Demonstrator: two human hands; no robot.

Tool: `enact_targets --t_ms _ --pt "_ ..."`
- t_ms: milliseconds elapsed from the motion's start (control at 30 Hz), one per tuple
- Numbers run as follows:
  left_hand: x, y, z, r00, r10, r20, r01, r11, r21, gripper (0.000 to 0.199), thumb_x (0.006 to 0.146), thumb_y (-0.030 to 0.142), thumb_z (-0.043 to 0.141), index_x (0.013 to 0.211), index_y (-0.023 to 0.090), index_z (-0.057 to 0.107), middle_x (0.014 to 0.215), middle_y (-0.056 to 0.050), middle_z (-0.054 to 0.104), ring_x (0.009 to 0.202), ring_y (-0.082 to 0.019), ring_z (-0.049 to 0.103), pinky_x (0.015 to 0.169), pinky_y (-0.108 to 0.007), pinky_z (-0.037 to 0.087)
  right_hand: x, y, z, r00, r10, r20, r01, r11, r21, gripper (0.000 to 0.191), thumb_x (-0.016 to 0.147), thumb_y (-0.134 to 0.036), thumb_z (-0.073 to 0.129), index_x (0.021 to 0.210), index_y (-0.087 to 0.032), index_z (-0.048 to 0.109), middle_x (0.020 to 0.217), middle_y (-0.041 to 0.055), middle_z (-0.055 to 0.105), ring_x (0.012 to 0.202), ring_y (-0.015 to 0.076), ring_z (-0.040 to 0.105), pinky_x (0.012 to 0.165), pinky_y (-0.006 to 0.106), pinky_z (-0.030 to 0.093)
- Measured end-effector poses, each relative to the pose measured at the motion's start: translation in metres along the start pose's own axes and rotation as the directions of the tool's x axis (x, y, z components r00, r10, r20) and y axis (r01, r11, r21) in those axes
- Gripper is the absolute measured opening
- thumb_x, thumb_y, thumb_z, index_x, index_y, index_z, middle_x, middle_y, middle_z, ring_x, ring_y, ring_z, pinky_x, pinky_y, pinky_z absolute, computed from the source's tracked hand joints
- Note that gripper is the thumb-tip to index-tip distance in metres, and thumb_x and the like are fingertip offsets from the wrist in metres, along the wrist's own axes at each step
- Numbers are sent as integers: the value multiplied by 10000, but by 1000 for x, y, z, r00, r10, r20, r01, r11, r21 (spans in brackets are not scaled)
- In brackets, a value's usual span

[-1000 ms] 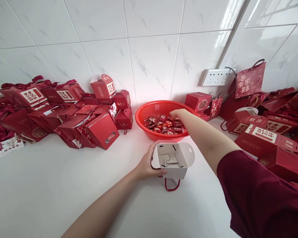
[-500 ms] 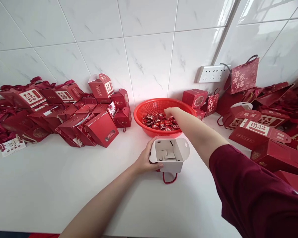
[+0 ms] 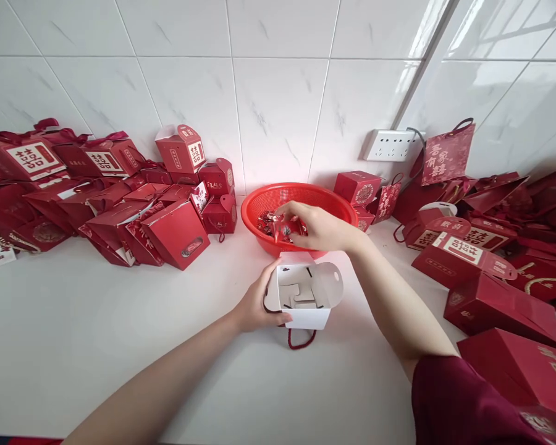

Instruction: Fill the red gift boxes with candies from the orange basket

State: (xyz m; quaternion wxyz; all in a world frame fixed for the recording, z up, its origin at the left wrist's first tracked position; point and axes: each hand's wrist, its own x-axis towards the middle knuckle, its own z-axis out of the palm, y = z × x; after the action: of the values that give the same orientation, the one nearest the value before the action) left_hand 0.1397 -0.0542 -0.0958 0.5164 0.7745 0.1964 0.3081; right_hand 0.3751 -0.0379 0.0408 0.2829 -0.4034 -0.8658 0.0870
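White counter [image 3: 204, 383] is running under both arms, tiled wall [image 3: 278, 93] closing it off at the far side. Nearest first: dark-red sleeve [image 3: 467, 402] is covering the upper right arm. Dark-red cord loop [image 3: 299, 347] is hanging out just right of the left hand, on the near side of the box. Left hand [image 3: 259, 303] is gripping the open box [image 3: 301, 295] by its left wall, thumb lying along the near edge. Box is tilting its mouth toward the camera, showing a pale interior with folded bottom flaps; its rounded flap [image 3: 332, 284] is sticking out on the side away from the left hand. Can't tell if its base is touching the counter.

Right hand [image 3: 312, 222] is hovering over the basket, beyond the box, fingers curling round a red wrapped sweet [image 3: 282, 231]; can't tell if it's holding more than one. Red basket [image 3: 324, 199] is sitting under the right hand, just past the box. More sweets [image 3: 265, 222] are lying inside it, partly hidden by that hand.

Piled red boxes [image 3: 176, 235] are standing left of and beyond the left hand. More red cartons [image 3: 500, 306] are lining the right forearm's outer side. Two small stacked boxes [image 3: 356, 187] are sitting just beyond the right hand. Power strip [image 3: 391, 147] is sitting against the wall, farther right.
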Motion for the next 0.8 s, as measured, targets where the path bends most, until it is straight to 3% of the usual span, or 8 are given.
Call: enact_targets --t_ms 167,467,800 --pt "-3 15 -2 999 -29 -28 29 999 12 1161 663 448 866 1567 222 174 1552 -164 377 1374 -366 443 1106 -436 418 -22 -27 -9 982 -86 168 60 987 152 498 834 -137 600 1312 -240 506 1182 50 661 909 181 634 747 296 508" --pt "-8 24 -6 994 -100 -47 107 976 189 1092 659 448 875 1545 263 264 1589 -115 330 1455 -342 335 1187 -457 339 -38 -35 -30 993 -64 95 53 993 109 523 886 -179 624 1380 -261 471 1252 60 662 1033 219 658 818 322 533" --pt "-11 26 -4 994 -106 -34 111 946 305 1081 685 487 850 1550 298 229 1570 -101 357 1435 -337 367 1181 -460 356 -48 -33 -38 1000 4 21 -2 997 -80 557 860 -177 658 1392 -222 504 1159 69 701 934 216 678 776 311 525"
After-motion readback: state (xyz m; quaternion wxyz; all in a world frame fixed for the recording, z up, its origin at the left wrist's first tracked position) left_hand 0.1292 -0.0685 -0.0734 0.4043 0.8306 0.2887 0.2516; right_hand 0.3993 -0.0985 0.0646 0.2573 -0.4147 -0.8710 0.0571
